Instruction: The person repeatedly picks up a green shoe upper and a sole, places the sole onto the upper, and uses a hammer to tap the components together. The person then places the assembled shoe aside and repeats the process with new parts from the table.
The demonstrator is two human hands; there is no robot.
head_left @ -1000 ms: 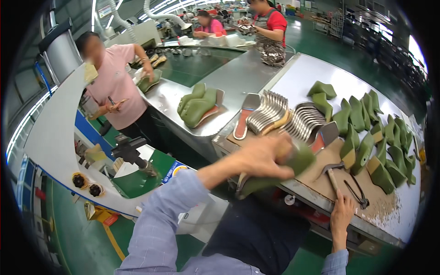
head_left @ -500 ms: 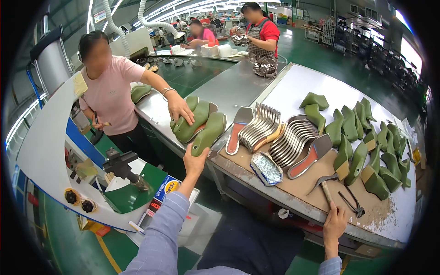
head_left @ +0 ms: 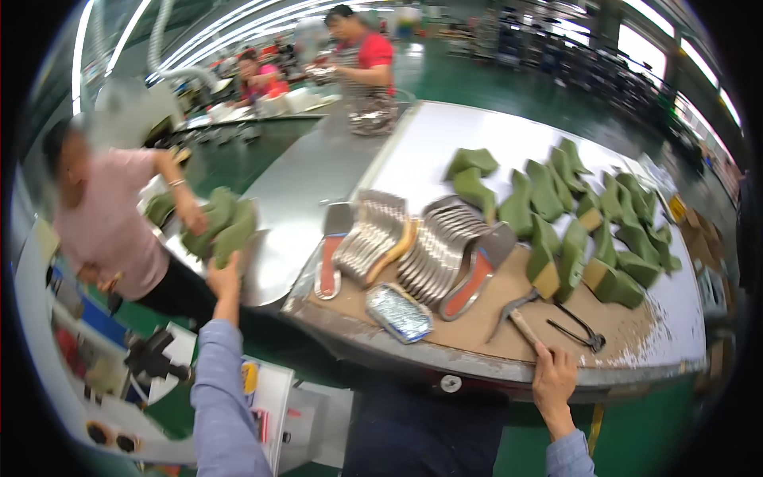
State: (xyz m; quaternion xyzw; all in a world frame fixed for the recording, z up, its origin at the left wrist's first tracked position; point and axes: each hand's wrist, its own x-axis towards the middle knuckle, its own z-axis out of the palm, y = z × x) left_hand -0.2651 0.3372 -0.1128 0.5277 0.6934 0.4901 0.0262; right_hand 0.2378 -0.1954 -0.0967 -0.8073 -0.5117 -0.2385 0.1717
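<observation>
My left hand [head_left: 225, 280] reaches out to the left, its fingers around the near end of a green shoe last [head_left: 236, 234] on the metal tabletop. Beside that last, a co-worker's hand [head_left: 191, 216] rests on other green lasts; motion blurs this area. My right hand [head_left: 553, 381] is closed on the end of the wooden handle of a hammer [head_left: 522, 326], which lies on the brown board at the table's front edge. Just right of the hammer lie dark pincers [head_left: 586, 334]. Several more green lasts [head_left: 572, 258] stand and lie behind the tools.
Rows of curved metal pieces [head_left: 435, 258] sit mid-board, with red-soled pieces [head_left: 469, 286] at their ends. In front is a small tray of tacks [head_left: 399, 312]. A machine [head_left: 159, 358] stands at lower left. Another worker [head_left: 367, 67] stands behind the tables.
The view has swung right, so everything sits further left in the picture. My left hand stays on the last and my right hand on the hammer handle.
</observation>
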